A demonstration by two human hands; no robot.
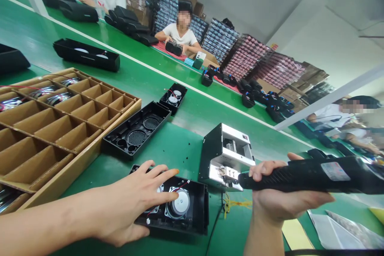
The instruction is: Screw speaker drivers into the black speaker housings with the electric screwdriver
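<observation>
My left hand (141, 202) is open, fingers spread, over a black speaker housing (199, 208). In that housing sit two round speaker drivers (181, 204) with a red and black wire and a white plug; my hand partly covers one. My right hand (279, 192) is wrapped round a black electric screwdriver (306, 176) with a white label, held level. Its narrow end points left, at the metal front of a black and silver screw feeder (228, 156). Whether its tip touches a screw I cannot make out.
A cardboard box with dividers (75, 156) stands left, wired parts in some cells. Beyond my left hand lie an empty housing (138, 130) and another with drivers (174, 96). Loose screws (186, 158) dot the green bench. Several people (181, 34) sit across the line.
</observation>
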